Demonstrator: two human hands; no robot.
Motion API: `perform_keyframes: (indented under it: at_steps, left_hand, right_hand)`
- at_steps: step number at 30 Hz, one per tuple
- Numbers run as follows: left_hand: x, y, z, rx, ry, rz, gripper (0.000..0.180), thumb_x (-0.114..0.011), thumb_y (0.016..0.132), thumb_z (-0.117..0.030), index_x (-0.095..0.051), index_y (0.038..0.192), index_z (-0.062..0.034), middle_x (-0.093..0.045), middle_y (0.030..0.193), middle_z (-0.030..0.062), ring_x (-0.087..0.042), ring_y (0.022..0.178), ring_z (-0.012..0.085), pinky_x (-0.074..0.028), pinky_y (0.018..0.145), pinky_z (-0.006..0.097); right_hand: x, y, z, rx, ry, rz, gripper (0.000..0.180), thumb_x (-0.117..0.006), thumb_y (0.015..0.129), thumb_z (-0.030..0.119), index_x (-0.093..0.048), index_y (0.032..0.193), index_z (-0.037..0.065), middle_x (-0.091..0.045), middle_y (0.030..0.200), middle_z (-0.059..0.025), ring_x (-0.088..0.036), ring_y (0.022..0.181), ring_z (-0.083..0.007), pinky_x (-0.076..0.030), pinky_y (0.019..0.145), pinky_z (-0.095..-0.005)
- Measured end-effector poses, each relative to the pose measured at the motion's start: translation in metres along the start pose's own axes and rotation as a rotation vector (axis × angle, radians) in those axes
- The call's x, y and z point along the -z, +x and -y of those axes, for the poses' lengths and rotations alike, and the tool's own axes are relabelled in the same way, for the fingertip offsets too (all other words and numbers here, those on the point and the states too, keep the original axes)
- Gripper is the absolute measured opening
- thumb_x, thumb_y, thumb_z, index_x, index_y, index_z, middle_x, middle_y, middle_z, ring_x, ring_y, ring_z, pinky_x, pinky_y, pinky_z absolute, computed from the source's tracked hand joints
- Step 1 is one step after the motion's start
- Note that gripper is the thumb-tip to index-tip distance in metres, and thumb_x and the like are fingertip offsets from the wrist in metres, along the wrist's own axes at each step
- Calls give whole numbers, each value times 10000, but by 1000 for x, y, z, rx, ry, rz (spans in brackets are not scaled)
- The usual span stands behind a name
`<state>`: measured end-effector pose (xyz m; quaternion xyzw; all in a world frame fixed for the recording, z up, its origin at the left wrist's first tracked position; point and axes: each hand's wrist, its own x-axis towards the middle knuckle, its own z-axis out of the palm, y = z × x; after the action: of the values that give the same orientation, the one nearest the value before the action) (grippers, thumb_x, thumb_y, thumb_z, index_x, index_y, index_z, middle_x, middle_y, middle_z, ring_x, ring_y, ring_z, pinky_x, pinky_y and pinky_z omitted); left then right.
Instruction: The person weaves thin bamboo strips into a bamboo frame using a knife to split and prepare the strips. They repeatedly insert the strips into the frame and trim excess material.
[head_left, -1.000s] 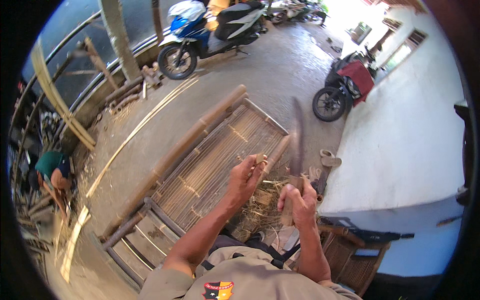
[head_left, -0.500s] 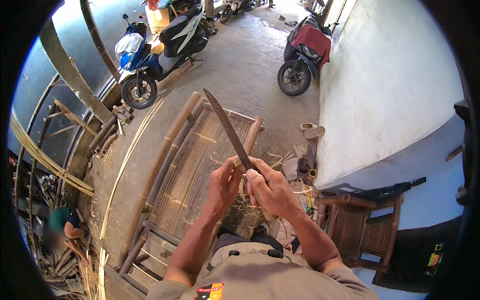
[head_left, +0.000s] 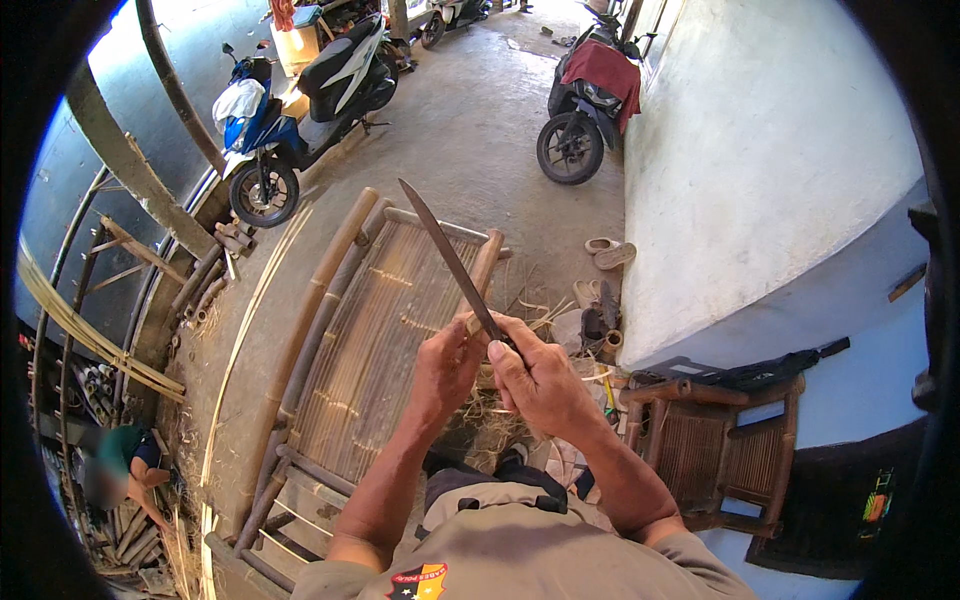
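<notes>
My right hand [head_left: 545, 380] is closed round the lower part of a long machete [head_left: 440, 235], thumb lying along the blade's base. The dark blade slants up and to the left, its tip over the bamboo bench. Beside it, my left hand [head_left: 447, 368] pinches a small pale piece of bamboo [head_left: 473, 324], which lies close against the blade. Fingers hide most of this piece and much of the machete's handle. Both hands are close together in front of my chest, above the right edge of the slatted bamboo bench [head_left: 365, 330].
Long split bamboo strips [head_left: 240, 335] run along the floor left of the bench. A person [head_left: 130, 465] crouches at the lower left among bamboo pieces. On the right stand a bamboo chair [head_left: 690, 450] and a white wall [head_left: 770, 180]. Shavings [head_left: 480, 430] and sandals [head_left: 610, 252] lie nearby; scooters [head_left: 300, 110] stand farther off.
The surroundings have shifted slightly left in view. My hands, the machete and the bamboo piece keep almost the same position relative to each other.
</notes>
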<state>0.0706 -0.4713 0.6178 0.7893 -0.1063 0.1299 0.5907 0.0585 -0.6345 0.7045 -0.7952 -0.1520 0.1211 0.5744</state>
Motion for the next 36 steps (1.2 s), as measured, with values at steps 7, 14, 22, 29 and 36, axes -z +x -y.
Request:
perform_keyframes:
  at_steps: [7,14,22,29,36]
  left_hand:
    - [-15,-11,10,-10,116,-10,123,-645,993,-99,-619,1076,-12,-651,840,206,-677,727,315,-524,655,376]
    - [-31,-13,12,135,164,-28,169,-658,981,-98,-674,1129,-18,-692,909,231,-727,796,352,-544,663,402]
    - [-34,-18,16,45,54,-75,213,-652,994,-126,-669,1156,10,-695,910,233,-713,773,345,-539,665,408]
    - [-37,-29,25,127,224,53,259,-674,984,-193,-694,1191,-39,-676,845,229,-707,744,325,-546,670,414]
    - [-4,-11,-19,-19,198,-152,327,-752,930,-184,-696,1197,-4,-736,1020,140,-732,921,235,-584,789,329]
  right_hand:
    - [18,-14,8,49,-73,-9,484,-491,1080,280,-469,1451,-30,-604,676,-154,-616,598,-217,-509,624,-390]
    - [22,-10,12,-14,-143,5,483,-483,1080,256,-446,1451,-51,-643,747,-196,-684,675,-234,-536,663,-394]
    - [34,-19,27,75,-70,-21,507,-479,1085,272,-419,1475,-47,-629,752,-188,-654,663,-219,-532,658,-380]
    - [42,-20,0,-46,-137,-16,548,-487,1082,300,-395,1507,-35,-617,722,-202,-643,652,-269,-528,667,-398]
    - [22,-19,-64,-21,-230,-58,519,-530,1065,284,-428,1486,-1,-650,742,-198,-658,584,-236,-514,577,-395]
